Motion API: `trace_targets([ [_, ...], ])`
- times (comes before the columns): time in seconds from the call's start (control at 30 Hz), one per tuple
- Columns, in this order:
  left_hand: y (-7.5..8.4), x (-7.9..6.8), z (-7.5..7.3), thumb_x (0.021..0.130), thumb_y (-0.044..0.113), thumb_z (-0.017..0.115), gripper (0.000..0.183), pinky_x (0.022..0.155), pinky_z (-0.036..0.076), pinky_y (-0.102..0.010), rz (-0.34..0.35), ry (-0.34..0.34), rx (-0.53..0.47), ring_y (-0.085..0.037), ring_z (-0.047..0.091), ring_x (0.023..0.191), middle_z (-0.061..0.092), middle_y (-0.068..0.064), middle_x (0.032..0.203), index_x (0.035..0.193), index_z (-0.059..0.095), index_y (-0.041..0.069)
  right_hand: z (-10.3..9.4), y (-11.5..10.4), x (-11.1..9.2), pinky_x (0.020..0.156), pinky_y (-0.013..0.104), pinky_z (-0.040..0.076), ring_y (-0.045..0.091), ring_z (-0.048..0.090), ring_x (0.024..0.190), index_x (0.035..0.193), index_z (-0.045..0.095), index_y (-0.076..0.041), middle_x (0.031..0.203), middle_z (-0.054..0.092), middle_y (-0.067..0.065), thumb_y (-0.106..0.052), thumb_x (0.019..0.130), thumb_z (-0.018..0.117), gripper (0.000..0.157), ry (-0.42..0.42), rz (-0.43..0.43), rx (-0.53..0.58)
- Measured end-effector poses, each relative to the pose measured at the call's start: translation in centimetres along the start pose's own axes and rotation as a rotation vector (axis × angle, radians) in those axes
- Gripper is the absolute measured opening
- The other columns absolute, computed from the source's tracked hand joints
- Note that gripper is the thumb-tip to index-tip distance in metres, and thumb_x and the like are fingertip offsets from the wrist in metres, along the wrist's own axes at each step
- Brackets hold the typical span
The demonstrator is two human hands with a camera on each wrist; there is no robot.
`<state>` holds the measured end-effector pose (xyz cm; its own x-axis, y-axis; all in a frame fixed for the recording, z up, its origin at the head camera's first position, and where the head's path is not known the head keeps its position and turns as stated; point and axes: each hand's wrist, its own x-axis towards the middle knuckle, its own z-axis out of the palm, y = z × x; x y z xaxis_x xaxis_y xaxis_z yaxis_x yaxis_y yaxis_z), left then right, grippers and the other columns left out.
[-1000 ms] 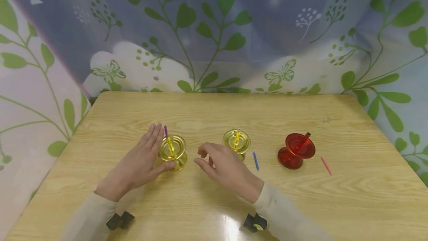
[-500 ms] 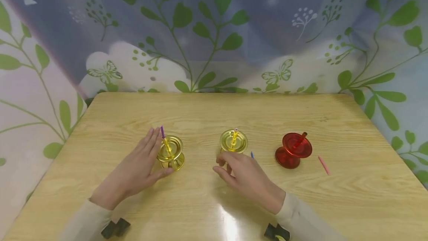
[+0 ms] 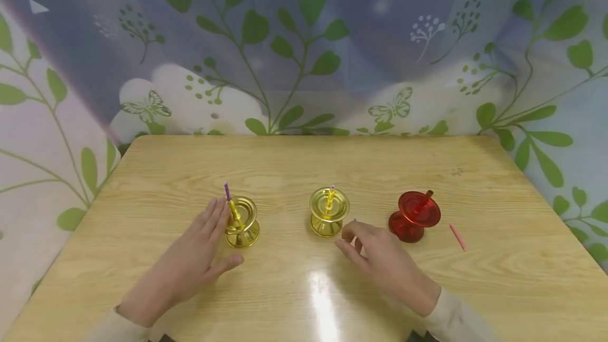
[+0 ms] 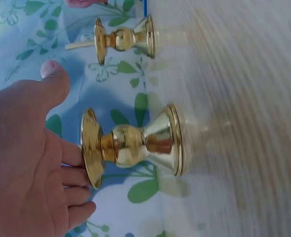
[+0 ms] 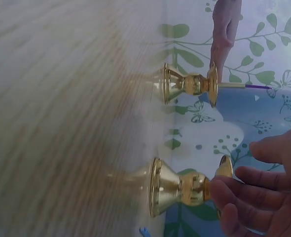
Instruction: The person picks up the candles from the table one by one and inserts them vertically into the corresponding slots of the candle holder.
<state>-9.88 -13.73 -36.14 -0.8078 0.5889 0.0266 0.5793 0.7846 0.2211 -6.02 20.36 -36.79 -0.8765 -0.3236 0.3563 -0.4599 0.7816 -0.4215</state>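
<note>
The left gold candle holder [image 3: 243, 234] stands upright with a purple candle [image 3: 227, 190] in its tube. My left hand [image 3: 182, 265] is beside it, fingers straight, fingertips at the dish rim in the left wrist view. To the right stands a second gold candle holder [image 3: 326, 226], its tube holding no coloured candle that shows above the white-looking top. My right hand [image 3: 389, 265] hovers just right of this holder with loosely bent fingers and nothing visible in them. Beneath it lies a blue candle [image 5: 144, 231], mostly hidden by the hand in the head view.
A red candle holder [image 3: 407, 227] stands beyond the right hand. Next to it a pink candle [image 3: 457, 237] lies on the wooden table [image 3: 266, 300]. A leaf-patterned curtain [image 3: 304, 94] hangs behind the table's far edge.
My right hand has moved right, from between the gold holders to over the blue candle. The left thumb has drawn away from the left holder's base; its fingers stay beside the dish.
</note>
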Motion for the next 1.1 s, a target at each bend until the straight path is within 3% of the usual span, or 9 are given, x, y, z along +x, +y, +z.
trace_targets([
  [0.13,0.5,-0.4,0.3,0.098,0.051,0.048,0.086,0.117,0.014,-0.050,0.004,0.001,0.007,-0.036,0.004,0.146,0.007,-0.024,0.158,0.150,0.016,-0.009,-0.6,0.6,-0.3,0.054,0.018,0.044,0.000,0.053,0.062,0.082,0.060,-0.017,0.072,0.058,-0.013,-0.019,0.089,0.070,0.013,-0.003,0.041,-0.023],
  [0.37,1.2,-1.2,0.6,0.097,0.049,0.050,0.085,0.116,0.018,-0.051,0.012,0.031,-0.004,-0.038,0.007,0.146,0.009,-0.024,0.158,0.150,0.017,-0.009,-0.9,1.9,-0.5,0.051,0.018,0.044,-0.001,0.050,0.059,0.082,0.061,-0.015,0.069,0.059,-0.012,-0.019,0.091,0.069,0.013,-0.022,0.101,-0.020],
  [0.57,2.0,-1.9,0.5,0.096,0.049,0.053,0.086,0.114,0.022,-0.053,0.017,0.019,0.033,-0.038,0.011,0.145,0.012,-0.024,0.157,0.150,0.020,-0.008,-0.6,2.9,-0.4,0.048,0.018,0.038,0.001,0.042,0.055,0.078,0.058,-0.016,0.062,0.046,-0.014,-0.020,0.091,0.068,0.017,-0.020,0.125,-0.074],
  [0.83,3.5,-2.3,0.3,0.096,0.051,0.051,0.083,0.115,0.023,-0.046,0.117,0.101,0.081,-0.036,0.017,0.144,0.020,-0.025,0.155,0.147,0.027,-0.010,-0.3,3.3,-0.2,0.046,0.022,0.035,0.005,0.039,0.053,0.077,0.055,-0.015,0.059,0.041,-0.011,-0.023,0.092,0.067,0.021,-0.069,0.164,-0.137],
  [1.1,4.5,-1.0,-0.1,0.094,0.051,0.055,0.084,0.111,0.030,-0.050,0.217,0.134,0.139,-0.036,0.021,0.143,0.026,-0.026,0.153,0.145,0.032,-0.011,-0.1,3.5,0.3,0.045,0.025,0.036,0.008,0.041,0.052,0.076,0.051,-0.015,0.059,0.043,-0.008,-0.026,0.096,0.061,0.025,-0.125,0.223,-0.175],
])
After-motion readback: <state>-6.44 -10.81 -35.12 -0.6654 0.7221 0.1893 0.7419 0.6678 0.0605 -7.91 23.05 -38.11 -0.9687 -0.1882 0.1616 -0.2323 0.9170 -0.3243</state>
